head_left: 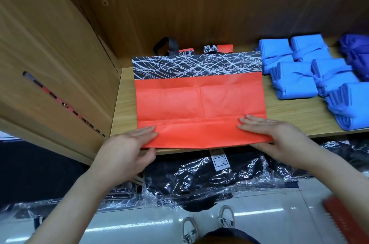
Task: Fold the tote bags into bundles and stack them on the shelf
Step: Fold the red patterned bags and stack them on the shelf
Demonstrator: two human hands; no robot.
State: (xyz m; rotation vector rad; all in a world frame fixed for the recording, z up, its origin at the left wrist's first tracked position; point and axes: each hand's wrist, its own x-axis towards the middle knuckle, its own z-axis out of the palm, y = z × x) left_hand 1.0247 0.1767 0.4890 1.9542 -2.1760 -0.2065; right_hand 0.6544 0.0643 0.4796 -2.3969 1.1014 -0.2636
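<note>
Tote bag (199,103), orange with a black scribbled band, lies flat on the shelf (289,111), its near hem overhanging the front lip under your fingers. Your left hand (127,147) pinches the near-left corner, fingers (147,131) on top and thumb below. Your right hand (279,139) lays straight fingers (255,123) on the near-right corner; its thumb seems tucked under the hem, though the cloth hides most of it.

Expect thin, light, limp fabric that holds creases and slides easily on the smooth wood. Keep both corners, since a one-sided lift would likely skew the fold. The handles (165,45) sit beyond your fingertips at the far edge and may flop loose.

Left of your left fingers the side panel (60,63) stands close. Right of your right fingers the blue bundles (295,81) sit near the bag's edge, so fold away from you rather than sideways. Below your fingers, plastic-wrapped packs (199,179) lie on the lower level.
</note>
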